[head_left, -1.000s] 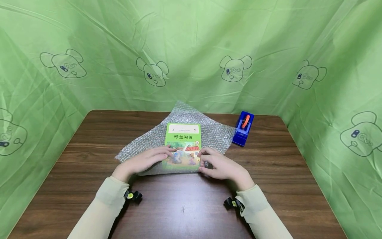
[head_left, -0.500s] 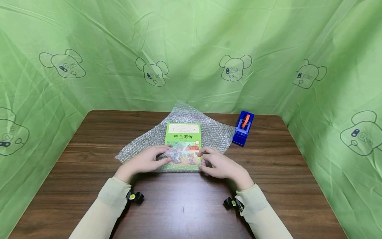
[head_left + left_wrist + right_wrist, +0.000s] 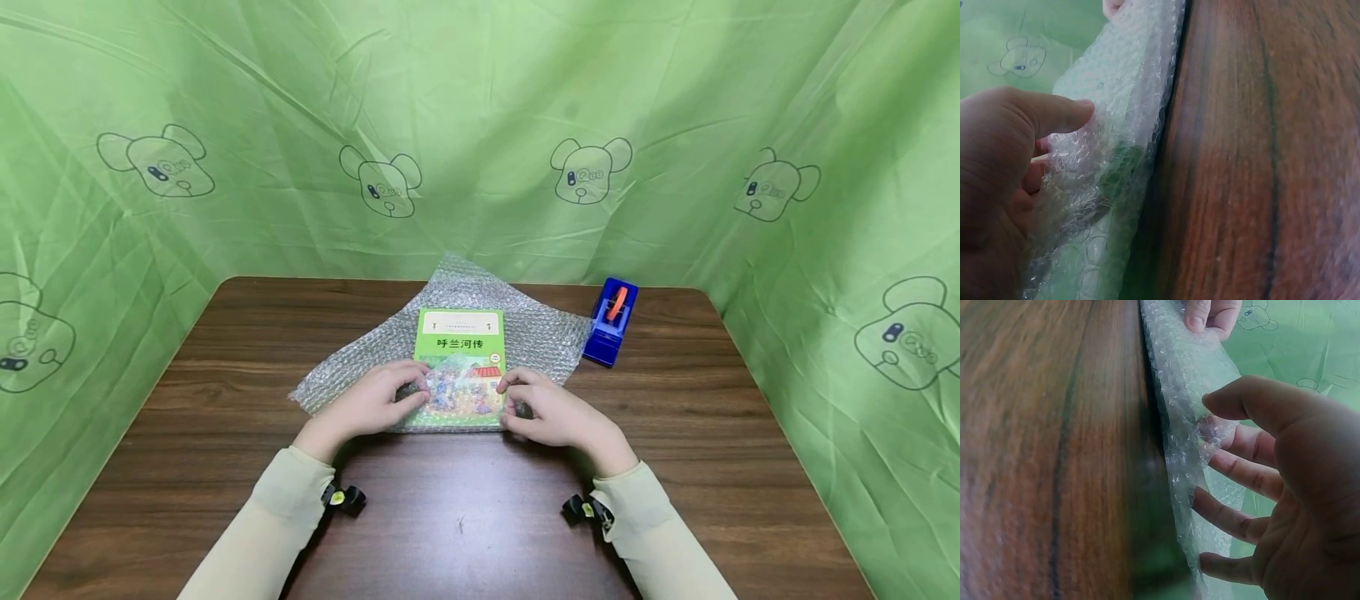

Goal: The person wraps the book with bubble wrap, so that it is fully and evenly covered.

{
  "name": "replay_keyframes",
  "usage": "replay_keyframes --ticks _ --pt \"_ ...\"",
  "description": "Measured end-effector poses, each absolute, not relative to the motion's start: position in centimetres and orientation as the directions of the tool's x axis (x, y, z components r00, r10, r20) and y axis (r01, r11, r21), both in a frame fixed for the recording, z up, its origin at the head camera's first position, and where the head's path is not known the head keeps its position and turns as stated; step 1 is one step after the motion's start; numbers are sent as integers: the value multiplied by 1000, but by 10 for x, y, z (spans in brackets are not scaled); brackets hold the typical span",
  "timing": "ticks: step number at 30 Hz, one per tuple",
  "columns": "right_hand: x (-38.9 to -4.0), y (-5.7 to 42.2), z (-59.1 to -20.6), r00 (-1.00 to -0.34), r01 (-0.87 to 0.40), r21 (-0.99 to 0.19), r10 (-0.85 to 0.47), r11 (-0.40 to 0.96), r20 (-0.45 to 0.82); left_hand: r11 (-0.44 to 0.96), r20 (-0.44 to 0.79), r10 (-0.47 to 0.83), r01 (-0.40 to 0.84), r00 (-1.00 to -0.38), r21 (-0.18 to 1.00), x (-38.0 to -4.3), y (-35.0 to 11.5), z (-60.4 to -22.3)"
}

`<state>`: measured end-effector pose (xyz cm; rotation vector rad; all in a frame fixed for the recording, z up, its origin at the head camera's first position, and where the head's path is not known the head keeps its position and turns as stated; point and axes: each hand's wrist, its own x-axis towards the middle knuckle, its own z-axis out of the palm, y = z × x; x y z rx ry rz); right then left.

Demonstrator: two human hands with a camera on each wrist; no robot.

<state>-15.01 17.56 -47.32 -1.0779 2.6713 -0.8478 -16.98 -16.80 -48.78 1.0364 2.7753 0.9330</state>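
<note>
A green book (image 3: 461,342) with a picture cover lies on a sheet of bubble wrap (image 3: 468,293) in the head view. A fold of the wrap covers the book's lower half, up to a point near its middle. My left hand (image 3: 372,399) rests at the book's left edge, thumb apart from the fingers. In the left wrist view its thumb (image 3: 1075,115) lies on the wrap (image 3: 1129,81). My right hand (image 3: 553,410) touches the wrap along the book's right edge. Its fingers are spread and slightly bent in the right wrist view, against the wrap (image 3: 1179,456).
A blue tape dispenser (image 3: 611,323) with an orange reel stands right of the wrap, whose right corner reaches it. The brown wooden table (image 3: 675,417) is enclosed at the back and sides by green cloth (image 3: 480,100) with bear drawings.
My left hand has drawn back slightly from over the book toward its left edge, its thumb and fingers spreading apart. The folded wrap lies flatter on the cover. My right hand stays nearly still.
</note>
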Motion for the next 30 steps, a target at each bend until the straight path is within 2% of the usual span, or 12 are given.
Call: replay_keyframes --ticks 5,12,23,26,30 --pt "-152 178 -478 -742 -608 -534 -660 588 119 597 181 600 587 -779 547 -170 -167 -489" --pt "-155 179 -483 -774 -582 -507 -625 636 104 610 191 586 583 -788 536 -172 -165 -494" --pt "-158 177 -483 -784 -562 -556 -609 613 121 601 226 579 598 -783 530 -172 -163 -498" --pt "-158 177 -483 -775 -564 -576 -621 592 121 605 216 576 589 -789 537 -172 -162 -497" --pt "-157 177 -482 -752 -589 -546 -651 595 102 591 209 584 588 -784 552 -172 -162 -497"
